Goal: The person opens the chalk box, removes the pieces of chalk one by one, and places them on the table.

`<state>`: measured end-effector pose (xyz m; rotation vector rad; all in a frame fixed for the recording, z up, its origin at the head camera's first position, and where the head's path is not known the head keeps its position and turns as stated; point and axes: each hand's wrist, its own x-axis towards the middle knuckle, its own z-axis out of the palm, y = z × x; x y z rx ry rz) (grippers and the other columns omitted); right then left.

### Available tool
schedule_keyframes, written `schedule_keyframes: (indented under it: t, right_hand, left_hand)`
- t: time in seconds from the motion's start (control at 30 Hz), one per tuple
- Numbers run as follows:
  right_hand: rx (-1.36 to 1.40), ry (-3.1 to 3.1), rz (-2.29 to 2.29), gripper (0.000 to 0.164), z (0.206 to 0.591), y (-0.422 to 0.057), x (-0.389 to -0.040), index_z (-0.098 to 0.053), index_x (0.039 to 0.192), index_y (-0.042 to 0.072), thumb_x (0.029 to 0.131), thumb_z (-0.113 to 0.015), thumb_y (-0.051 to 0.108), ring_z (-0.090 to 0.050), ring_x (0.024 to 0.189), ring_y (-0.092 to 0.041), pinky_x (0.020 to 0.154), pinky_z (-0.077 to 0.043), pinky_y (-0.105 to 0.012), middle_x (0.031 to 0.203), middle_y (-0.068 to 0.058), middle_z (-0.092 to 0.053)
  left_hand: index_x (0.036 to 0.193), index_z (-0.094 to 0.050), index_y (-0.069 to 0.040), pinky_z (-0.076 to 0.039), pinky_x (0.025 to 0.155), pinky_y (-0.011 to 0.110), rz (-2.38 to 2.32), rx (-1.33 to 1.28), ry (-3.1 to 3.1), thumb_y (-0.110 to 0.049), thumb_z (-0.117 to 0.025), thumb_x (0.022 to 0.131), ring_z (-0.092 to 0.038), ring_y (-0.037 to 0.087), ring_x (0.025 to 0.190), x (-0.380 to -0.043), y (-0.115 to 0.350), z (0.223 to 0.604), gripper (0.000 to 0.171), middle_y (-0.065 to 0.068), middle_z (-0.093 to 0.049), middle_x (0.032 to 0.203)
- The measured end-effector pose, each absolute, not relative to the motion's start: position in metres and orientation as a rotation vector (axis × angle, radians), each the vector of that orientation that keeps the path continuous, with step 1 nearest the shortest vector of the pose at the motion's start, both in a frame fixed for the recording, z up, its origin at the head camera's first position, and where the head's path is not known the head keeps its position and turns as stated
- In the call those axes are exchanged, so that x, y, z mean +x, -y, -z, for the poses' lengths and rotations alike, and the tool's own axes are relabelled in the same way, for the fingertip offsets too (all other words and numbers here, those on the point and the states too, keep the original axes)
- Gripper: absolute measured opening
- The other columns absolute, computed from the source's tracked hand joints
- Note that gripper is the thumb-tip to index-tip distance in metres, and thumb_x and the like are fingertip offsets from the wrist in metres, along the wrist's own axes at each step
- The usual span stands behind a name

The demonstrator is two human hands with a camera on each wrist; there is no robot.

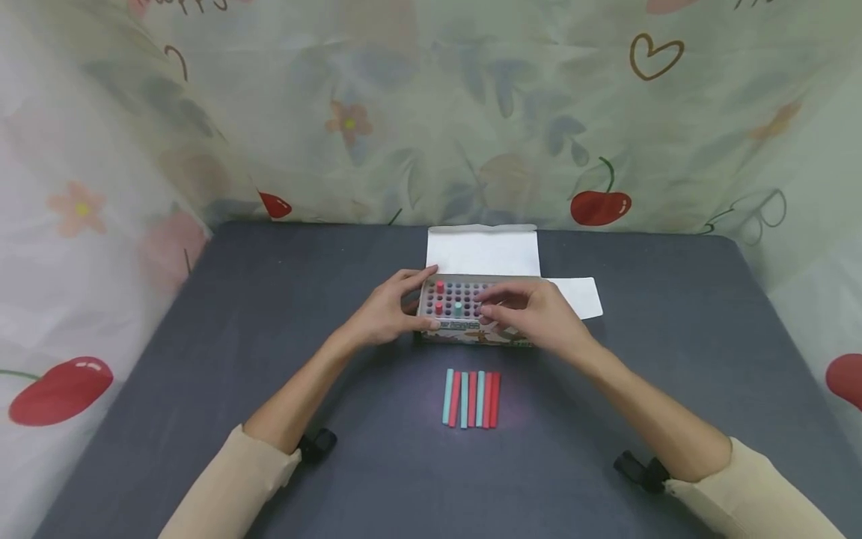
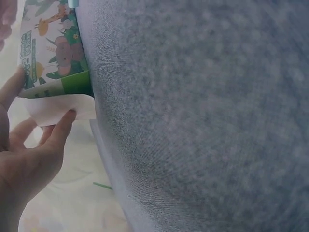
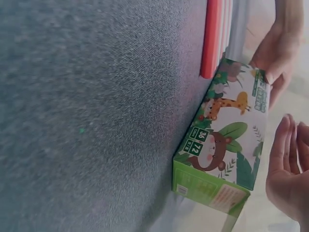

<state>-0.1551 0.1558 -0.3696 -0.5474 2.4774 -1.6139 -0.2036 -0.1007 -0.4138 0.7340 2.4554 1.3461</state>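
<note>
A printed cardboard box with animal pictures stands at the middle of the table, its top a grid of round holes. Two red sticks and one teal stick poke out of holes at its left. My left hand grips the box's left end, thumb at the front corner and fingers behind; in the left wrist view, a finger lies on a white side flap. Over the right part of the holes is my right hand, thumb and fingertips apart close above the grid. No stick shows in its fingers.
In front of the box, several red and teal chalk-like sticks lie side by side on the dark grey tablecloth. A white lid flap extends behind the box and a smaller flap to its right. A patterned curtain hangs behind.
</note>
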Motion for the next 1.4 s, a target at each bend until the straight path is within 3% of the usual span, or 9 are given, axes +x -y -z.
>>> schedule_keyframes:
  t: [0.17,0.43,0.6,1.03,1.23,1.4]
  right_hand:
    - [-0.556,-2.57,1.566,0.02,0.351,-0.145,-0.152,-0.069,0.101,0.003,0.082,-0.068,0.009,-0.063,0.079,-0.021,0.066,-0.054,-0.032,0.092,-0.009,-0.067]
    - [-0.57,-2.642,1.461,0.017,0.373,-0.147,-0.177,-0.071,0.099,0.014,0.083,-0.068,0.018,-0.061,0.078,-0.012,0.065,-0.05,-0.03,0.091,0.001,-0.067]
    - [-0.613,-2.622,1.407,0.02,0.385,-0.147,-0.194,-0.071,0.1,0.021,0.081,-0.071,0.025,-0.06,0.081,-0.007,0.072,-0.05,-0.029,0.092,0.008,-0.067]
    - [-0.698,-2.488,1.312,0.023,0.39,-0.137,-0.203,-0.071,0.103,0.016,0.08,-0.071,0.023,-0.063,0.086,-0.006,0.072,-0.053,-0.029,0.094,0.006,-0.068]
    - [-0.666,-2.615,1.11,0.022,0.393,-0.136,-0.203,-0.072,0.1,0.025,0.079,-0.072,0.029,-0.052,0.056,-0.011,0.049,-0.042,-0.028,0.089,0.011,-0.068]
    - [-0.635,-2.666,1.028,0.023,0.394,-0.134,-0.202,-0.072,0.1,0.027,0.078,-0.073,0.031,-0.035,0.042,-0.011,0.042,-0.034,-0.027,0.085,0.007,-0.068]
  left_hand:
    - [0.143,-0.029,-0.028,-0.042,0.096,0.029,-1.352,0.716,-2.453,-0.023,-0.076,0.074,-0.041,0.017,0.119,-0.205,0.1,0.414,0.084,0.004,-0.035,0.129]
    - [0.143,-0.029,-0.026,-0.042,0.096,0.028,-1.354,0.727,-2.449,-0.024,-0.077,0.073,-0.041,0.017,0.118,-0.205,0.1,0.412,0.085,0.004,-0.035,0.13]
    - [0.144,-0.029,-0.024,-0.043,0.096,0.03,-1.342,0.728,-2.447,-0.024,-0.077,0.073,-0.039,0.019,0.121,-0.205,0.1,0.41,0.086,0.005,-0.035,0.131]
    - [0.143,-0.029,-0.025,-0.044,0.095,0.032,-1.333,0.738,-2.458,-0.024,-0.077,0.072,-0.037,0.018,0.123,-0.204,0.101,0.41,0.086,0.004,-0.035,0.132]
    - [0.143,-0.029,-0.026,-0.045,0.094,0.03,-1.288,0.751,-2.494,-0.028,-0.077,0.073,-0.036,0.018,0.124,-0.204,0.101,0.411,0.085,0.002,-0.036,0.132]
    - [0.143,-0.029,-0.027,-0.044,0.094,0.029,-1.289,0.744,-2.497,-0.028,-0.076,0.073,-0.036,0.019,0.125,-0.204,0.101,0.412,0.084,0.002,-0.035,0.133]
